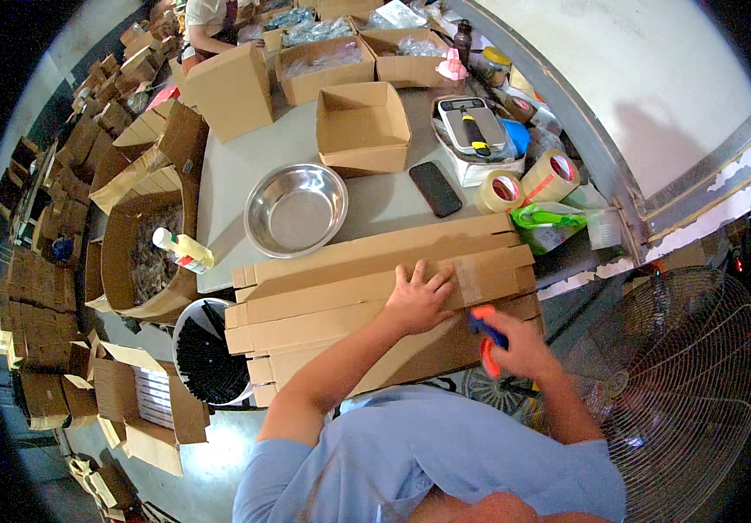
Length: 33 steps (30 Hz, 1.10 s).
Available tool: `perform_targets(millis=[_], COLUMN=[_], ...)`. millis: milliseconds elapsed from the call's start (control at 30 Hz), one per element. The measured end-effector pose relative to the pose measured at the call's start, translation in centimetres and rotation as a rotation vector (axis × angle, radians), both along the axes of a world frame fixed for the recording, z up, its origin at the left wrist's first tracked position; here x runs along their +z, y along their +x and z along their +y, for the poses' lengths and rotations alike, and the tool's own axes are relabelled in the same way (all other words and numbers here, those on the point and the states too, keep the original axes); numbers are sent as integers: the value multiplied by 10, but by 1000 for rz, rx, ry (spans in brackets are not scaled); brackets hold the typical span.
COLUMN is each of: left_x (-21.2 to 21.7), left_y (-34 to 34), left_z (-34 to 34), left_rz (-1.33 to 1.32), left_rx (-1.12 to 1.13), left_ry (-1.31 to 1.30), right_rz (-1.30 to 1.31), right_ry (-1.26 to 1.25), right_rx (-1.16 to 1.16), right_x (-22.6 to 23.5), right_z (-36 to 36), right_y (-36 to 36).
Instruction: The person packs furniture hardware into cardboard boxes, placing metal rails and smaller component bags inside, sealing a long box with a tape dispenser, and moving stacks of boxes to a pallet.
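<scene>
The left hand (417,299) lies open and flat on the stacked flattened brown cardboard boxes (323,305), while at four o'clock the right hand (515,344) grips a half-hidden orange-and-blue tape dispenser (485,336).

flattened cardboard boxes (367,296) are plain brown, tool (486,344) in the right hand (519,344) is orange with blue. surface (244,166) is pale grey. shiny silver bowl (295,209) at 11 o'clock, black phone (434,188) at 12, tan tape rolls (523,183) at 1, sleeve (428,462) light blue.
</scene>
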State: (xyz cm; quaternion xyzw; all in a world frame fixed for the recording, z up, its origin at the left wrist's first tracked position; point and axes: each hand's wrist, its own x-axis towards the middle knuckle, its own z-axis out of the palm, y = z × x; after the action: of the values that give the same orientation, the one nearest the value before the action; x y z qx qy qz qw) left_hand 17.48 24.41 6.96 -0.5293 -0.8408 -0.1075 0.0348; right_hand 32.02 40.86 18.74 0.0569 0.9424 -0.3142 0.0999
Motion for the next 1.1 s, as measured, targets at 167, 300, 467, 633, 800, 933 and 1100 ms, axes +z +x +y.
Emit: perform_targets(millis=[167,300,467,633,800,933,1100], left_x=[25,22,0,-30,31,16,3], left_y=[10,4,20,22,-16,-30,-34], left_z=[17,48,94,17,-172,-296,-323], left_rz=[-48,-176,-73,198,-78,20,26], left_rx=[17,87,129,211,167,223,190], left_ry=[-89,-119,-268,-11,-275,-315,21], right_rz=[-35,-176,-98,-29,-238,-133,314], right_ry=[-197,-442,-222,-190,-93,-209,-208], right_rx=[-194,-314,-322,-211,85,337,10], right_x=[-79,-86,-42,-16,-22,-3,8], right_z=[31,30,-8,-39,-91,-167,-270], right_y=[4,5,25,31,2,-70,-163])
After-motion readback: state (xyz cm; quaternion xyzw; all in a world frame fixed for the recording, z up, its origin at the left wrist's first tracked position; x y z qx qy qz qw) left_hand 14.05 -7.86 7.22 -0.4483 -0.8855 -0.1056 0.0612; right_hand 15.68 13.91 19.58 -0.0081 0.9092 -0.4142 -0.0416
